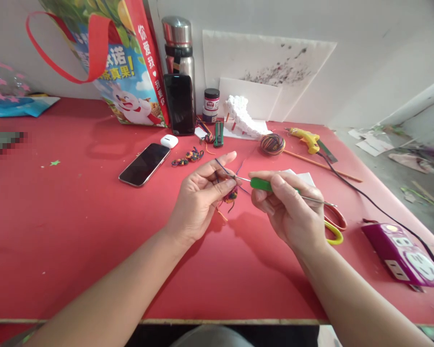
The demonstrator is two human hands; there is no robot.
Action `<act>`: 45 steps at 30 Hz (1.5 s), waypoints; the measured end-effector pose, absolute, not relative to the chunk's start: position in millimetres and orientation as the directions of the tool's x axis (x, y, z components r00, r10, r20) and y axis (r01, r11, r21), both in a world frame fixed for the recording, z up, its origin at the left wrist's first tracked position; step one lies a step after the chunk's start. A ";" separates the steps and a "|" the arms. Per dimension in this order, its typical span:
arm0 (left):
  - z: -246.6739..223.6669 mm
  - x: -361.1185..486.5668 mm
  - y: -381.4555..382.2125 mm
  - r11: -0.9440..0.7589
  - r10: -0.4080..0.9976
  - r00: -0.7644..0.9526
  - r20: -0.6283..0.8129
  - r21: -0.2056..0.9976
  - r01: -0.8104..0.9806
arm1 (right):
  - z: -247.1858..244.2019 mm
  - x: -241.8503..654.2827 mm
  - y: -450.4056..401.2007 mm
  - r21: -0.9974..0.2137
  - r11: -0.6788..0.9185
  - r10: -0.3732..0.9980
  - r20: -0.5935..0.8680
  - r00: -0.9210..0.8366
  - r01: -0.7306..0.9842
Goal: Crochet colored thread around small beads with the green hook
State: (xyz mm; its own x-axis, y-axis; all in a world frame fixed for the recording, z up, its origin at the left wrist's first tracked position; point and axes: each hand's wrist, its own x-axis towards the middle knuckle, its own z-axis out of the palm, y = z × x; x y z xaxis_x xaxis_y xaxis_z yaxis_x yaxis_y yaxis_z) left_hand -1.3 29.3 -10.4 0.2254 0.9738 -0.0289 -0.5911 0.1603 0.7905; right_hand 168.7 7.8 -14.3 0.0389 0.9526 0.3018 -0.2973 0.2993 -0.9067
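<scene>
Between thumb and fingers, my left hand (201, 196) pinches a small multicoloured crochet piece (231, 194) above the middle of the red table. Dark yarn runs over its raised index finger, and loose yarn ends hang below. My right hand (292, 205) is closed around the green handle of a crochet hook (260, 184). The metal tip of the hook points left and meets the top of the piece at my left thumb. A variegated yarn ball (272, 144) lies behind my hands, with a thin strand running toward them.
On the red table (94, 250) are a phone (145, 165), an earbud case (169, 140), crochet pieces (194, 154), a yellow glue gun (305, 139) with its cable, scissors (335, 233) and a purple power box (401, 253). A bag (130, 91) and steel flask (178, 36) stand behind.
</scene>
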 end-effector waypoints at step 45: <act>-28.5 -2.4 32.6 0.210 0.937 0.347 -0.039 0.857 -0.470 | -37.9 175.3 10.8 -0.946 0.300 0.946 0.312 -0.091 -0.123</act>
State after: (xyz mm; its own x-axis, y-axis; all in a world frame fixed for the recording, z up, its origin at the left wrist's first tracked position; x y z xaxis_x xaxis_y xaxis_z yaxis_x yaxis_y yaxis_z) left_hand -2.4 32.6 -28.5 0.3469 0.9371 -0.0389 -0.4702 0.2096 0.8573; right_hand 175.3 10.8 -37.9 -0.0905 0.9459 0.3115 -0.1230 0.2998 -0.9460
